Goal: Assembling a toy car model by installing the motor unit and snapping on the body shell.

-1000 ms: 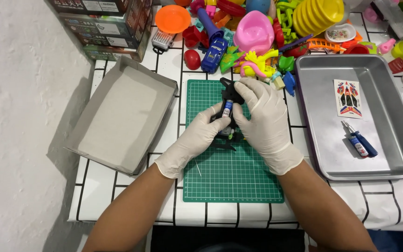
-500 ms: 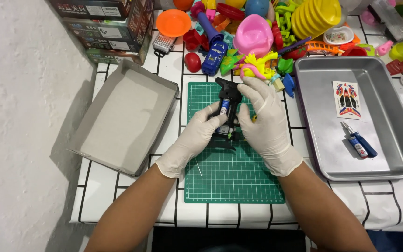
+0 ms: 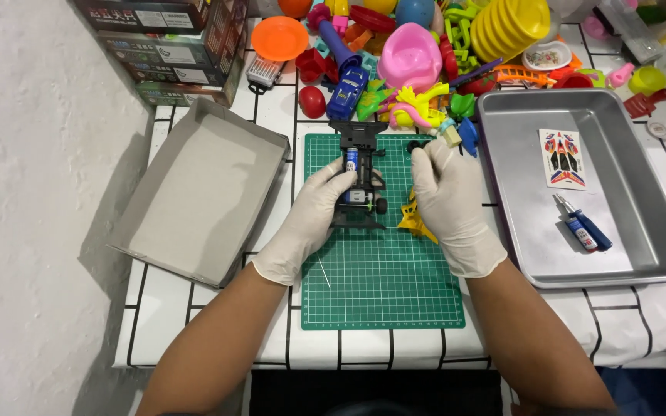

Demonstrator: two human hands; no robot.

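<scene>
Your left hand (image 3: pixel 310 219) and right hand (image 3: pixel 450 204) both wear white gloves. Between them sits a black toy car chassis (image 3: pixel 358 176) with a blue-and-white battery in it, and just right of it lies a yellow plastic part (image 3: pixel 415 220). Under them you have a green cutting mat (image 3: pixel 379 270) ruled with a fine pale grid. The desk (image 3: pixel 217 339) is white with black lines in a brick pattern. To your left is a grey cardboard box lid (image 3: pixel 194 192); to your right, a silver metal tray (image 3: pixel 580 185) holding a red, white and blue sticker sheet (image 3: pixel 563 158) and blue-handled pliers (image 3: pixel 583 227). Far off lie a pink toy potty (image 3: pixel 410 58), an orange bowl (image 3: pixel 279 37), a blue toy car (image 3: pixel 347 91) and stacked yellow cups (image 3: pixel 510 27).
</scene>
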